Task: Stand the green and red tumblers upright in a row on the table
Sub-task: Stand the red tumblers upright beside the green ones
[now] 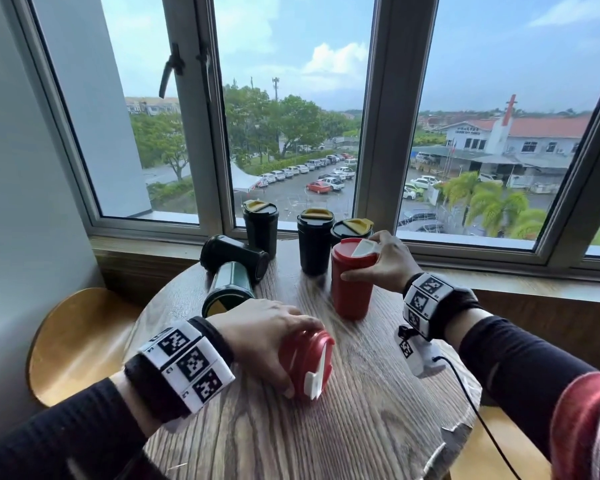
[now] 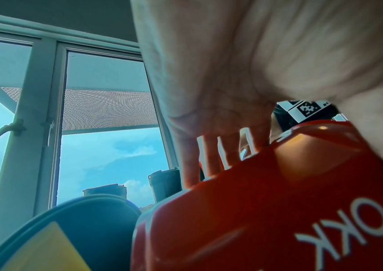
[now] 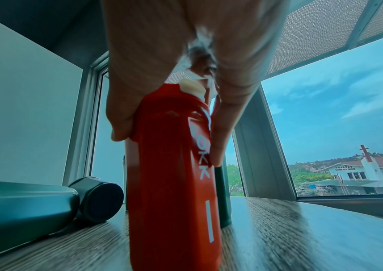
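Observation:
A red tumbler (image 1: pixel 352 282) with a white lid flap stands upright on the round wooden table (image 1: pixel 343 427); my right hand (image 1: pixel 381 261) grips it round the top (image 3: pixel 169 146). A second red tumbler (image 1: pixel 309 362) lies on its side near the table's middle, and my left hand (image 1: pixel 267 334) grips its body (image 2: pixel 267 220). Three dark green tumblers with yellow lid flaps stand upright at the back (image 1: pixel 261 226) (image 1: pixel 315 244) (image 1: pixel 352 228). Two more green tumblers lie on their sides at the back left (image 1: pixel 234 254) (image 1: pixel 227 289).
A window sill (image 1: pixel 499 271) and large windows close off the back. A wooden stool (image 1: pixel 77 341) stands at the left below the table. A black cable (image 1: pixel 471 407) runs from my right wrist over the table's right edge.

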